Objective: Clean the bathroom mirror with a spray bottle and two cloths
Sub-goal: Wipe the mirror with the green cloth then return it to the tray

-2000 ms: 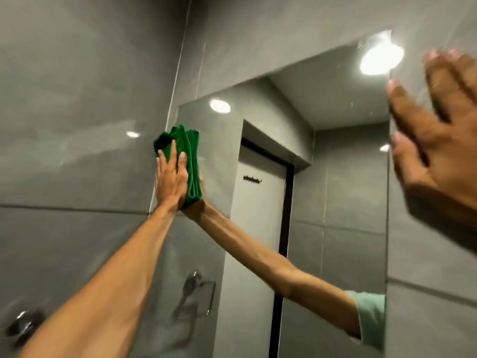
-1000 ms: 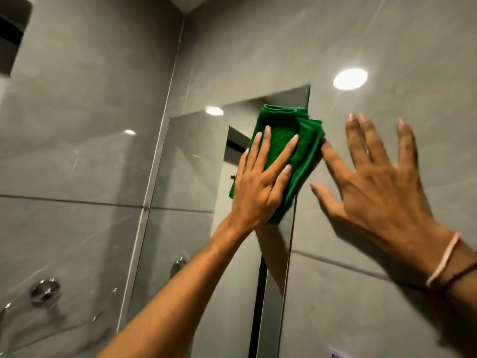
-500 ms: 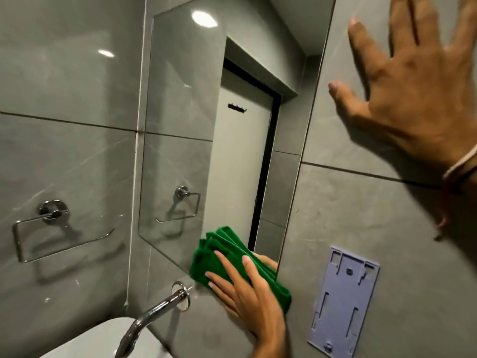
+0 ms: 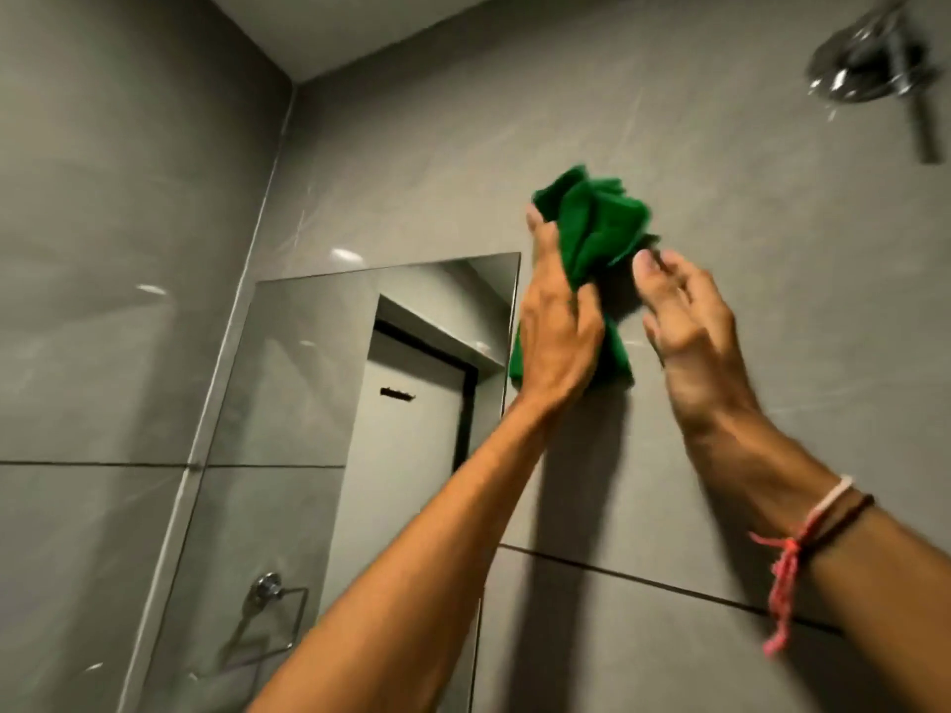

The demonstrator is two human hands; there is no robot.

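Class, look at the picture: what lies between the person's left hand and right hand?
In the head view, the bunched green cloth lies between the left hand, which grips it, and the open right hand.

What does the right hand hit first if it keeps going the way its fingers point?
The right hand points up and slightly left, toward the bunched green cloth held by the left hand. Its fingertips look at or near the cloth's edge, so likely the cloth first; depth is unclear.
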